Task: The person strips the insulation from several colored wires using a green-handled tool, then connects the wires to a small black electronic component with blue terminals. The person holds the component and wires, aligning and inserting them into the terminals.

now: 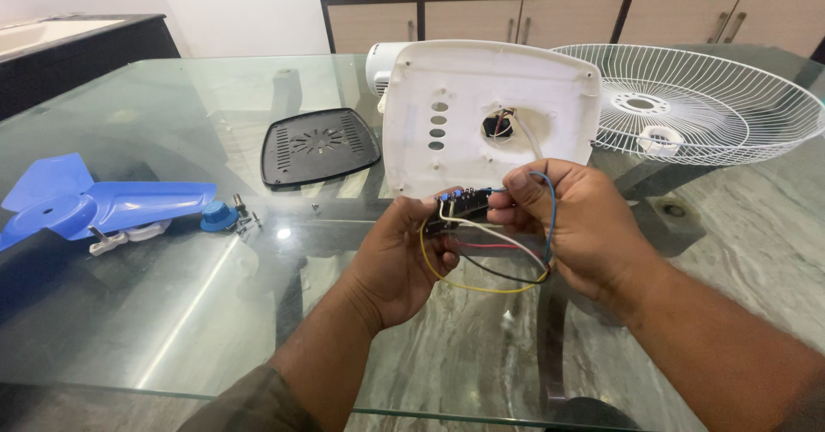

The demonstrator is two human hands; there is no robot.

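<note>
**Switch block held in both hands before an opened fan base**

Seen from above, over a glass counter [172, 312]. Left hand [400, 260] closed around a small black switch block [455, 210], fingers curled under it, thumb on the near side. Right hand [571, 226] pinched together on the block's right end, thumb and forefinger meeting at the wires. Block held in the air just above the counter, directly in front of the white fan base [481, 114] and close to its lower edge.

Coloured wires [481, 264] looped below and between the hands: yellow hanging lowest, black and red above it, white crossing toward the right palm, blue arcing over the right fingers. Thin leads running up from the block into the round hole in the base, where more wiring shows.

Base standing upright on edge, hollow side facing the camera, four oval slots left of the hole. Behind it, partly hidden, a white motor housing [380, 67].

Well to the left, a blue fan blade [94, 204] lying flat, a blue cap [219, 217] and a few small screws [245, 219] just beside it. Near the base's left, a black vented cover plate [320, 146]. To the right, a white wire grille [696, 105] resting flat.
</note>
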